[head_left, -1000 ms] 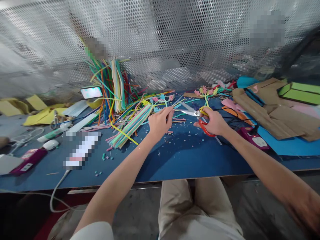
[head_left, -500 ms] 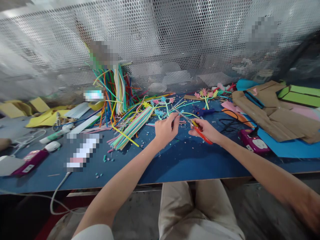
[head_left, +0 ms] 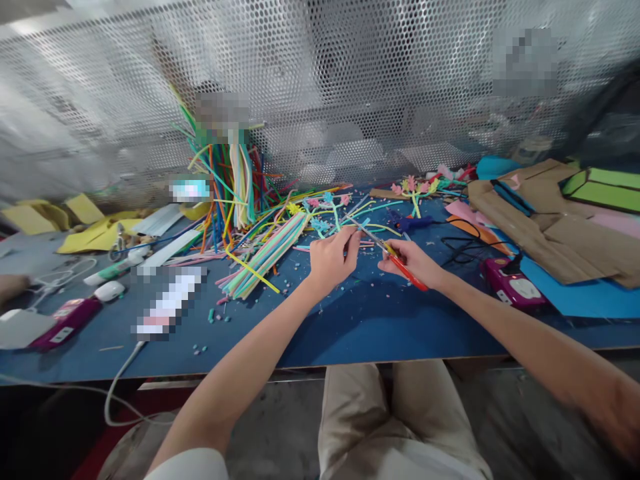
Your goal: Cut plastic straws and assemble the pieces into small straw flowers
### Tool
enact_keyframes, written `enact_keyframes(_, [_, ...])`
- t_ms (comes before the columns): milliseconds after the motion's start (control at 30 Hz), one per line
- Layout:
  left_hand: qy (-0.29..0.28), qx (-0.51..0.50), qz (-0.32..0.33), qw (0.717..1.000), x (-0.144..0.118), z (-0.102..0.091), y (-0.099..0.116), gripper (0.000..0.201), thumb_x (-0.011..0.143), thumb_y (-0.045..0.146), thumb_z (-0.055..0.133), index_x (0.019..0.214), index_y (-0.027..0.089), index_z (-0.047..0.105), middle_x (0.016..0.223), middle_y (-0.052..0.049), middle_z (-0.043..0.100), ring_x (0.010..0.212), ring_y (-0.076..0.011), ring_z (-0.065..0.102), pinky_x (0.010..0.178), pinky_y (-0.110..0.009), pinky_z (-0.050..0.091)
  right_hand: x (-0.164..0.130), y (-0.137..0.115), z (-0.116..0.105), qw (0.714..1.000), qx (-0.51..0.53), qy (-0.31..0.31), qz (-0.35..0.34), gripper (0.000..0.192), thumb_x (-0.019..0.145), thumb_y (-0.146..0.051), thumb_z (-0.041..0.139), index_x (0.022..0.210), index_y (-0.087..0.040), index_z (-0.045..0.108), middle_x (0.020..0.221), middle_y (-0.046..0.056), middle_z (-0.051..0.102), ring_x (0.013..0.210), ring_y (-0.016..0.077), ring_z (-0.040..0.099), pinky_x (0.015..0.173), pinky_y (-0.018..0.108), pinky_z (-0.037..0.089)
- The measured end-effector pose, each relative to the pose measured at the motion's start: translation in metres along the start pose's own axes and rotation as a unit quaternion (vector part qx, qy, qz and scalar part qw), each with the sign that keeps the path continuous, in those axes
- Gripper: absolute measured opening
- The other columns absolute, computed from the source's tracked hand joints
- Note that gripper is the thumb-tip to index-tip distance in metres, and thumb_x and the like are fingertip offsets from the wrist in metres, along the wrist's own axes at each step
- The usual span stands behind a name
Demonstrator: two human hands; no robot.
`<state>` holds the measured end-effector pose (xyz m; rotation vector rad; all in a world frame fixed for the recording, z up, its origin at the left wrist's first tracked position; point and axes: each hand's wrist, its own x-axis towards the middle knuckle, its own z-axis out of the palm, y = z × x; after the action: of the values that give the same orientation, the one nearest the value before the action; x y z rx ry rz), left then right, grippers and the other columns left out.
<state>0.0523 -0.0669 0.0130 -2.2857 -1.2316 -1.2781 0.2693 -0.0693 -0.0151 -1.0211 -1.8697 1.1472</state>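
Both hands closed: right hand (head_left: 413, 261) grips scissors (head_left: 389, 252), left hand (head_left: 330, 257) seemingly pinches stem.

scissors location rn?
In the head view, the red-handled scissors are just right of centre, gripped in the right hand, blades pointing toward the left hand above the blue table.

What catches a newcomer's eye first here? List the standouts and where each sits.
At centre, the right hand holds red-handled scissors against a thin strip pinched by the left hand over the blue table. Behind and left, a bundle of colourful pipe cleaners leans on the perforated metal screen. At far right lie brown cardboard pieces.
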Motion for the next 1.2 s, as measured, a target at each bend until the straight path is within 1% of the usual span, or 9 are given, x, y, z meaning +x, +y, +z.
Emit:
enact_keyframes(133, [0.01, -0.018, 0.013, 1.0, 0.0, -0.001, -0.001, 0.028, 0.102, 0.033, 0.046, 0.092, 0.019, 0.068, 0.061, 0.0, 0.066, 0.053, -0.0105, 0.062, 0.052, -0.025, 0.033, -0.002, -0.001, 0.0, 1.0, -0.01, 0.0, -0.011, 0.035, 0.075, -0.038, 0.077, 0.08, -0.021, 0.046, 0.067, -0.008, 0.037, 0.057, 0.0084, 0.034, 0.054, 0.024, 0.031])
enact_keyframes(267, [0.014, -0.019, 0.023, 0.999, 0.0, -0.002, -0.001, 0.028, 0.101, 0.032, 0.046, 0.092, 0.019, 0.069, 0.061, -0.001, 0.066, 0.053, -0.0102, 0.061, 0.051, -0.025, 0.032, -0.003, -0.001, 0.001, 0.998, -0.049, 0.02, -0.029, 0.034, 0.076, -0.034, 0.076, 0.082, -0.022, 0.044, 0.069, -0.008, 0.039, 0.058, 0.0084, 0.033, 0.054, 0.024, 0.031])
enact_keyframes(533, [-0.017, 0.008, 0.008, 1.0, -0.002, 0.002, -0.005, 0.031, 0.102, 0.033, 0.043, 0.089, 0.019, 0.067, 0.062, -0.002, 0.065, 0.052, -0.012, 0.058, 0.051, -0.027, 0.028, 0.0, 0.01, -0.002, 0.991, -0.122, 0.026, -0.051, 0.019, 0.083, -0.024, 0.059, 0.082, -0.022, 0.04, 0.071, -0.005, 0.046, 0.061, 0.0107, 0.041, 0.058, 0.025, 0.033])
enact_keyframes(667, [-0.032, -0.006, -0.006, 0.999, -0.003, 0.005, -0.007, 0.033, 0.104, 0.035, 0.04, 0.091, 0.019, 0.067, 0.063, -0.002, 0.065, 0.053, -0.0127, 0.059, 0.051, -0.026, 0.028, 0.001, 0.018, -0.002, 0.988, -0.148, 0.016, -0.047, 0.019, 0.081, -0.022, 0.057, 0.084, -0.023, 0.038, 0.069, -0.006, 0.047, 0.059, 0.0109, 0.038, 0.056, 0.025, 0.031])
enact_keyframes(800, [-0.036, -0.018, 0.002, 0.999, -0.002, 0.006, -0.008, 0.031, 0.104, 0.033, 0.04, 0.094, 0.02, 0.067, 0.065, -0.002, 0.066, 0.054, -0.0127, 0.06, 0.051, -0.027, 0.029, 0.003, 0.023, 0.001, 0.987, -0.15, 0.019, -0.054, 0.02, 0.079, -0.023, 0.058, 0.084, -0.023, 0.038, 0.067, -0.006, 0.047, 0.058, 0.0108, 0.035, 0.054, 0.025, 0.029])
enact_keyframes(933, [-0.037, -0.023, 0.006, 0.999, -0.002, 0.006, -0.009, 0.031, 0.103, 0.033, 0.041, 0.094, 0.02, 0.067, 0.067, -0.002, 0.067, 0.056, -0.0126, 0.061, 0.051, -0.026, 0.03, 0.007, 0.031, 0.004, 0.984, -0.161, 0.033, -0.062, 0.022, 0.08, -0.027, 0.059, 0.084, -0.023, 0.038, 0.068, -0.005, 0.049, 0.058, 0.0109, 0.036, 0.055, 0.025, 0.03])
enact_keyframes(1033, [-0.036, -0.015, 0.009, 0.999, -0.002, 0.006, -0.009, 0.031, 0.104, 0.034, 0.041, 0.096, 0.02, 0.068, 0.067, -0.002, 0.068, 0.057, -0.0128, 0.062, 0.051, -0.026, 0.03, 0.01, 0.035, 0.005, 0.988, -0.137, 0.039, -0.064, 0.021, 0.082, -0.028, 0.057, 0.083, -0.023, 0.037, 0.071, -0.004, 0.05, 0.059, 0.0107, 0.038, 0.056, 0.025, 0.031])
enact_keyframes(1100, [-0.036, -0.005, 0.014, 0.999, -0.001, 0.005, -0.011, 0.031, 0.103, 0.034, 0.042, 0.097, 0.02, 0.069, 0.066, -0.002, 0.068, 0.057, -0.0128, 0.063, 0.052, -0.027, 0.029, 0.012, 0.033, 0.005, 0.99, -0.118, 0.051, -0.061, 0.02, 0.082, -0.029, 0.057, 0.081, -0.023, 0.038, 0.07, -0.004, 0.048, 0.058, 0.0106, 0.038, 0.056, 0.025, 0.032])
enact_keyframes(1200, [-0.04, 0.025, 0.005, 0.999, 0.004, 0.003, -0.018, 0.032, 0.102, 0.037, 0.043, 0.096, 0.021, 0.07, 0.064, -0.002, 0.067, 0.057, -0.0136, 0.062, 0.053, -0.027, 0.03, 0.013, 0.026, 0.002, 0.989, -0.107, 0.088, -0.06, 0.023, 0.08, -0.029, 0.06, 0.077, -0.023, 0.038, 0.065, -0.006, 0.042, 0.056, 0.0099, 0.034, 0.054, 0.025, 0.03])
